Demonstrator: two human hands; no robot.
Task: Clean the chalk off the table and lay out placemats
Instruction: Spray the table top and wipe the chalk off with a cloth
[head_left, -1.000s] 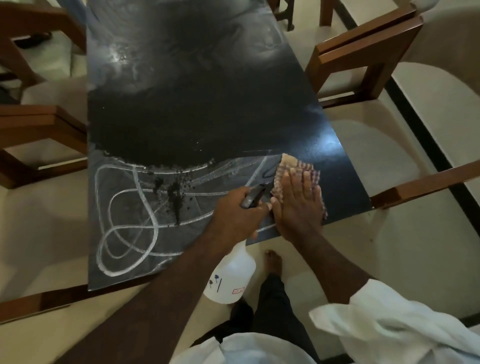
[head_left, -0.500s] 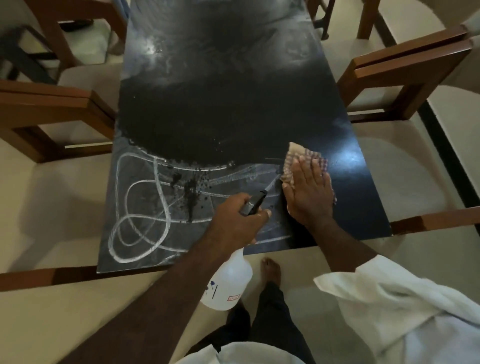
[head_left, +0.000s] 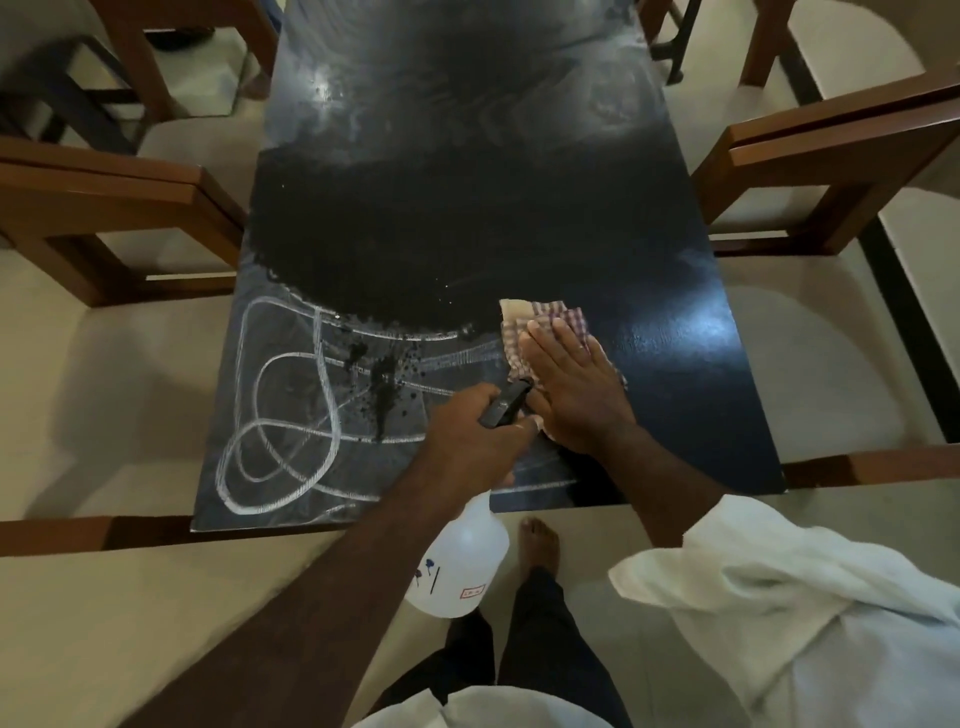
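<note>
A long black table (head_left: 467, 208) runs away from me. White chalk loops (head_left: 291, 415) cover its near left part, with dark wet splashes (head_left: 384, 384) in the middle of them. My left hand (head_left: 472, 441) grips the black trigger head of a white spray bottle (head_left: 460, 561), which hangs over the table's near edge. My right hand (head_left: 571, 384) lies flat, fingers together, pressing a checked cloth (head_left: 545, 322) onto the table just right of the chalk. The table's near right part shines dark without chalk. No placemat is in view.
Wooden chairs with pale seats stand at the left (head_left: 104, 208) and right (head_left: 831, 171) sides of the table, more at the far end. A wooden chair rail (head_left: 883, 465) runs along the near edge. My bare foot (head_left: 540, 540) is on the floor below.
My right hand and the cloth have slid a little away from me and to the right on the table. My view has shifted so that the table sits more centred. The left hand holds the bottle as before.
</note>
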